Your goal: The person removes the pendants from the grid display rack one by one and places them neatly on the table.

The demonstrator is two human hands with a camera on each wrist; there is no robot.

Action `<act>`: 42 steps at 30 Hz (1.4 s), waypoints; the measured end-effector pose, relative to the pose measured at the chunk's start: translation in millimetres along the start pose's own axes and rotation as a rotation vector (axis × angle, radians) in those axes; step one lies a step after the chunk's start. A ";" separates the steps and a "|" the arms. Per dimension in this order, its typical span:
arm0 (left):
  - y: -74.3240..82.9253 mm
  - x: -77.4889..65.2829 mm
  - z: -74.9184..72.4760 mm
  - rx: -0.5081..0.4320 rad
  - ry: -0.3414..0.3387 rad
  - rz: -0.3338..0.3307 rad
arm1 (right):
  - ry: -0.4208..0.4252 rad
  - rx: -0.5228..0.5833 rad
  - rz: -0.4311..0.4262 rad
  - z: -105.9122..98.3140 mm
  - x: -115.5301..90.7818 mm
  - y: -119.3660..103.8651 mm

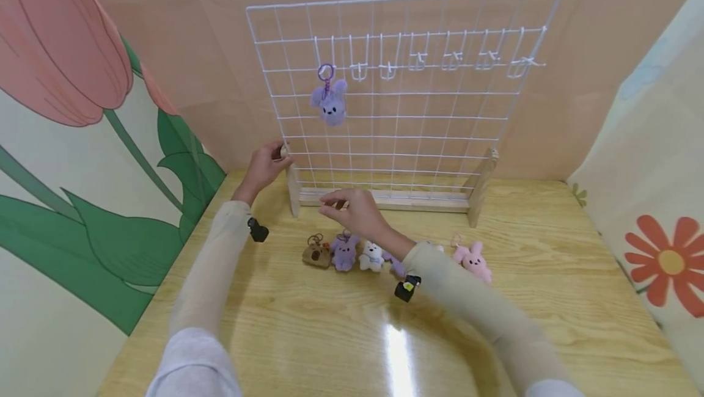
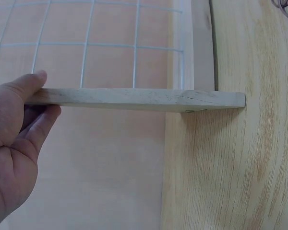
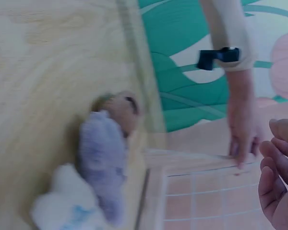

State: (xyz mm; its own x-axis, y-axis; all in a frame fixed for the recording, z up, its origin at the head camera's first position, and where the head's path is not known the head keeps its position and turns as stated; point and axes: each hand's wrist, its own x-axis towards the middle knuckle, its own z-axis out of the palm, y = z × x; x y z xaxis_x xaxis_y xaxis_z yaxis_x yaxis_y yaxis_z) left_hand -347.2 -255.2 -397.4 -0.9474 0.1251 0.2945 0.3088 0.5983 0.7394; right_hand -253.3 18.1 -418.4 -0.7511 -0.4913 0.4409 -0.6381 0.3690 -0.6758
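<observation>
My left hand [image 1: 264, 168] grips the top of the left wooden post [image 2: 144, 98] of a white wire grid rack [image 1: 396, 93], thumb on one side and fingers on the other. In front of the rack's base, my right hand [image 1: 360, 211] hovers with loosely bent fingers and nothing in them. A purple plush keychain [image 1: 332, 107] hangs by its ring from the leftmost hook. Below the right hand lie a brown plush keychain [image 1: 317, 254], a purple one [image 1: 344, 254] and a white one [image 1: 371, 258]. My right forearm partly hides others beside them.
Several white wire hooks [image 1: 418, 61] line the upper grid, right of the hanging plush. A pink plush keychain [image 1: 475, 261] lies right of my forearm on the wooden table [image 1: 308, 336]. The right wooden post [image 1: 483, 186] supports the grid's other end.
</observation>
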 end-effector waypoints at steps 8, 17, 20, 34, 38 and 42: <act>-0.1 0.9 -2.0 0.018 -0.002 -0.012 | 0.062 0.000 -0.024 -28.1 18.9 -25.3; -2.2 1.7 -1.5 0.019 0.003 0.001 | 0.145 -0.017 -0.064 -56.9 39.9 -47.1; -1.1 1.3 -1.7 0.011 0.001 0.000 | 0.168 -0.032 -0.069 -65.9 47.1 -54.8; -0.4 1.5 -1.3 0.025 -0.005 0.003 | 0.367 -0.073 -0.136 -92.7 78.6 -66.6; 0.5 1.2 -1.5 0.021 -0.006 -0.006 | 0.440 -0.070 -0.134 -98.2 88.8 -68.1; 1.4 0.7 -1.5 0.005 -0.009 -0.023 | 0.492 -0.068 -0.079 -102.0 97.7 -69.4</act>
State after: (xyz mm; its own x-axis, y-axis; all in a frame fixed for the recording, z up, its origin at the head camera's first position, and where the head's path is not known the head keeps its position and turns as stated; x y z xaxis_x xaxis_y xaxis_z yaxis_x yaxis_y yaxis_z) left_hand -347.3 -255.5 -395.3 -0.9551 0.1179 0.2718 0.2861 0.6054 0.7428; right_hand -299.6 24.9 -268.2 -0.6801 -0.0955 0.7268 -0.6938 0.4042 -0.5961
